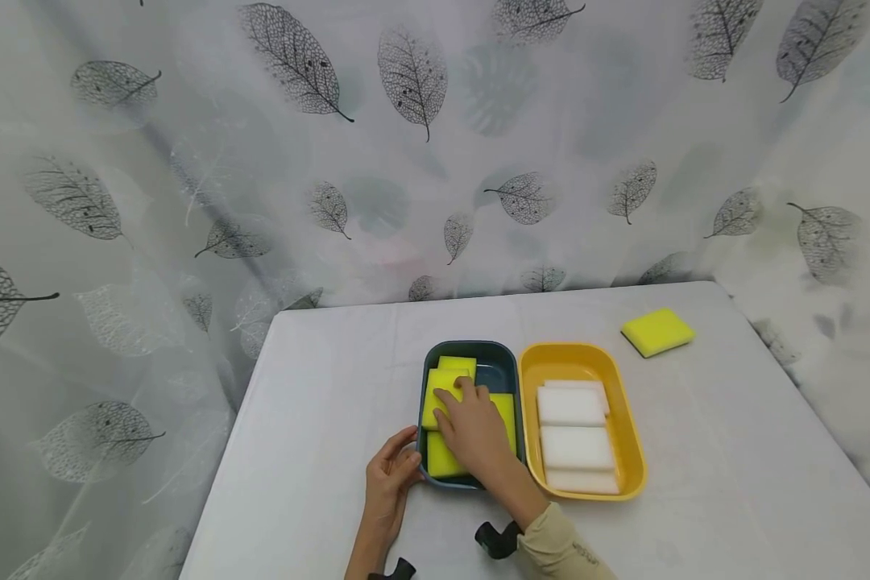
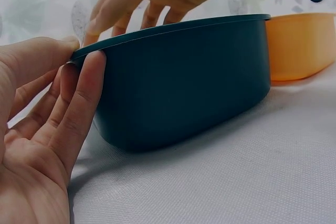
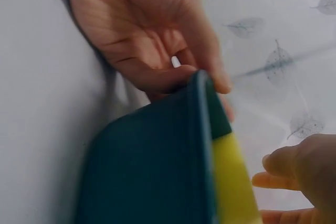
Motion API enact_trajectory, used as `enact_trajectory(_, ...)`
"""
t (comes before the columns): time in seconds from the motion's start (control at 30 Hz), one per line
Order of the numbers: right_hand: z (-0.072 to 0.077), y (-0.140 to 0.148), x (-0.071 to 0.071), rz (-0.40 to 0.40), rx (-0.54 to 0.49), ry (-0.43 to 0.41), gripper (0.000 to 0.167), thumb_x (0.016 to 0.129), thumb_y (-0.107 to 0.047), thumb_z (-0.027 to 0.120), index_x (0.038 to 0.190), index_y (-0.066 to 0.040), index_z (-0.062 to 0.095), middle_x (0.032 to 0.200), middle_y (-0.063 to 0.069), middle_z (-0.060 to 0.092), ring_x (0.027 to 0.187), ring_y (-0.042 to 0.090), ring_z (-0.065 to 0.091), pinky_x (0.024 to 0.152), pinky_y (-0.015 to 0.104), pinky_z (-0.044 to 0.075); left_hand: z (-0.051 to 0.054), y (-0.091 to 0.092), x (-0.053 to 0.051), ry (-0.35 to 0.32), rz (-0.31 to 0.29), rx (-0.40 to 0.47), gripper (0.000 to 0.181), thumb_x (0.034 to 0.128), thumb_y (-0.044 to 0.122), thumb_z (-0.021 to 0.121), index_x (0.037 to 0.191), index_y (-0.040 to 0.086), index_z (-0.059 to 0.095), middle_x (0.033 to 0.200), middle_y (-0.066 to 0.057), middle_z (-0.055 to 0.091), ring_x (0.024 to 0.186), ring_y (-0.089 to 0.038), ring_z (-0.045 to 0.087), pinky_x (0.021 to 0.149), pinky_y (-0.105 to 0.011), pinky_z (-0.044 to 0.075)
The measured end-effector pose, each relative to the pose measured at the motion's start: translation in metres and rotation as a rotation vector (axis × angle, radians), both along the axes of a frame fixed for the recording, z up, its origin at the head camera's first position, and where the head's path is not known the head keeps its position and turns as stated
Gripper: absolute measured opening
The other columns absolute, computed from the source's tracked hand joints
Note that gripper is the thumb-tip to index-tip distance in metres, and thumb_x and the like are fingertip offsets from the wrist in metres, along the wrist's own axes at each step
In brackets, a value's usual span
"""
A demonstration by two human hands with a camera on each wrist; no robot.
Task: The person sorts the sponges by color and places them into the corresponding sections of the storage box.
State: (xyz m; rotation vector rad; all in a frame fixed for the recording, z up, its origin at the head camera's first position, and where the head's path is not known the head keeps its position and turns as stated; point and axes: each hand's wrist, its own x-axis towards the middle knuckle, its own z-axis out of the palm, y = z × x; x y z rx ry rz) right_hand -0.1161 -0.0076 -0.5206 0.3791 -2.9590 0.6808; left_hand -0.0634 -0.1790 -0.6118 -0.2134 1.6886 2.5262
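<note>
My left hand [image 1: 388, 486] pinches the left rim of a dark teal plastic bin [image 2: 184, 85], thumb over the edge and fingers against the outer wall. Several yellow sponges [image 1: 442, 459] lie inside it, some overlapping. Over the bin is my right hand [image 1: 476, 432], its fingers spread and reaching down at the upper-left sponge [image 1: 433, 409]. In the right wrist view the right hand [image 3: 310, 174] appears beside the yellow sponge [image 3: 233, 182], with nothing seen between thumb and fingers. Whether the fingertips touch the sponge, I cannot tell.
A yellow-orange bin [image 1: 628, 439] stands against the teal one's right side and holds several white sponges [image 1: 576, 447]. One more yellow sponge [image 1: 657, 332], dark underneath, lies at the table's back right. A leaf-print curtain [image 1: 406, 201] hangs behind the white table [image 1: 319, 387].
</note>
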Motion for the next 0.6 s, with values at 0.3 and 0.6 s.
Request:
enact_trajectory(0.3, 0.011, 0.011, -0.004, -0.002, -0.093, -0.01, 0.032, 0.104, -0.031, 0.064, 0.129, -0.013, 0.072, 0.134, 0.014, 0.065, 0.117, 0.035, 0.062, 0.098, 0.048, 0.06, -0.001, 0.001, 0.0, -0.011, 0.008, -0.014, 0.051, 0.0964, 0.005, 0.07, 0.145, -0.001, 0.055, 0.134, -0.008, 0.061, 0.09, -0.007, 0.067, 0.072, -0.021, 0.062)
enact_trajectory(0.6, 0.023, 0.049, -0.014, 0.161, -0.328, -0.2, 0.04, 0.102, -0.026, 0.067, 0.141, -0.015, 0.063, 0.149, 0.01, 0.058, 0.138, 0.032, 0.056, 0.116, 0.055, 0.047, -0.002, 0.0, 0.0, -0.019, 0.009, -0.017, 0.051, 0.0973, 0.006, 0.07, 0.146, 0.0, 0.054, 0.136, -0.008, 0.062, 0.091, -0.007, 0.067, 0.073, -0.021, 0.062)
